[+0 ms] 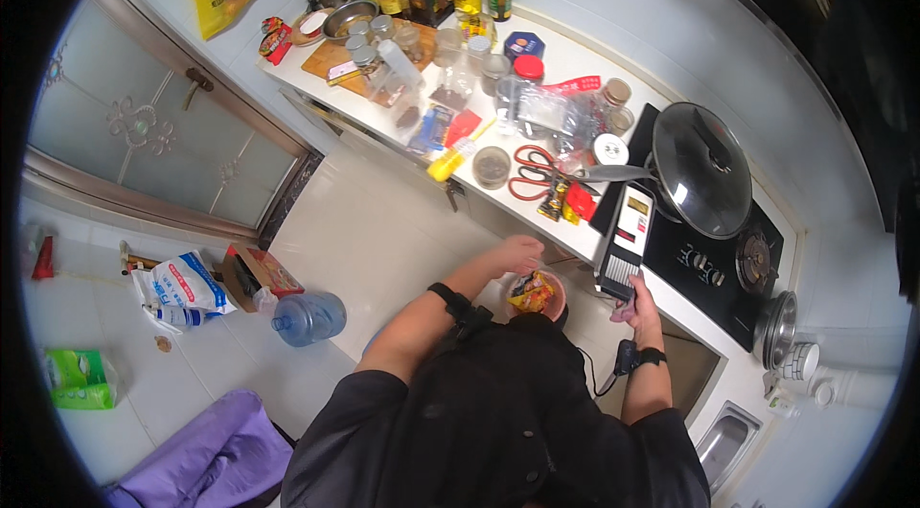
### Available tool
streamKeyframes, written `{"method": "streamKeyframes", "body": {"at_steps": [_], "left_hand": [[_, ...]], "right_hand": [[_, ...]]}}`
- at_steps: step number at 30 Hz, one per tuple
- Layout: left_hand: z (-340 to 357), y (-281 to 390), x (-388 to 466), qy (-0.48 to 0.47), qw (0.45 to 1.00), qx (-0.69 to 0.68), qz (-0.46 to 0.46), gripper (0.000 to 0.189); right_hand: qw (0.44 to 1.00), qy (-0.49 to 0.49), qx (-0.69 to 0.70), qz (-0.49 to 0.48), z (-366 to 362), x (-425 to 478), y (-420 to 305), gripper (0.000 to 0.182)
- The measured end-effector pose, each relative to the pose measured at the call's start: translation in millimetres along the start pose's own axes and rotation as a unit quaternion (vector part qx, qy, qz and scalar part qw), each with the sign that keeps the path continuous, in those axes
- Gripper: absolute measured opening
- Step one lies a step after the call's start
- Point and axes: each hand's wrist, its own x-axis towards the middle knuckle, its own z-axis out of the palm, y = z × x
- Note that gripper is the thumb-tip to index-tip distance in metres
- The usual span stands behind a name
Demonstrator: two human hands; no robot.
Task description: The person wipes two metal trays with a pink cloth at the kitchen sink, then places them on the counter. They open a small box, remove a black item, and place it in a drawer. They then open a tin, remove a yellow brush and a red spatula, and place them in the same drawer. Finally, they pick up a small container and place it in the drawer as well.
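In my right hand (643, 303) is a black-and-white box (625, 235), held by its lower end at the counter edge beside the gas hob. A pinkish-purple cloth (623, 311) is also at that hand, just under the box. My left hand (514, 255) hovers over a pink waste bin (557, 307) on the floor, its fingers curled. Whether it pinches a scrap of clear plastic cannot be made out. Colourful wrappers (532, 291) lie in the bin. On the counter near the box are red-handled scissors (528, 181), small red and yellow packets (577, 202) and a glass jar (491, 167).
A lidded wok (701, 170) stands on the black gas hob (668, 256), its handle reaching over the counter. Jars, bottles and plastic packaging (553, 112) crowd the white counter (460, 199). A large blue water bottle (309, 319) lies on the floor left, near an opened carton (262, 278).
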Motion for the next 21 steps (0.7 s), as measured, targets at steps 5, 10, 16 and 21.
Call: {"method": "streamKeyframes", "body": {"at_steps": [5, 10, 16, 21], "left_hand": [[-106.5, -11.1, -57.3, 0.062, 0.997, -0.021, 0.049, 0.038], [-151.8, -0.8, -80.7, 0.18, 0.983, -0.037, 0.003, 0.033], [-181.6, 7.7, -74.9, 0.228, 0.96, 0.155, 0.04, 0.044], [-214.3, -1.0, -74.8, 0.28, 0.835, 0.465, 0.088, 0.047]], "right_hand": [[0.999, 0.027, 0.025, 0.011, 13.7, -39.0, 46.7, 0.041], [0.999, 0.042, 0.026, 0.017, 40.6, -69.6, 72.2, 0.039], [0.999, 0.047, 0.001, 0.008, 56.3, -98.0, 76.9, 0.047], [1.0, 0.007, 0.029, 0.005, 76.4, -113.2, 71.2, 0.065]]}}
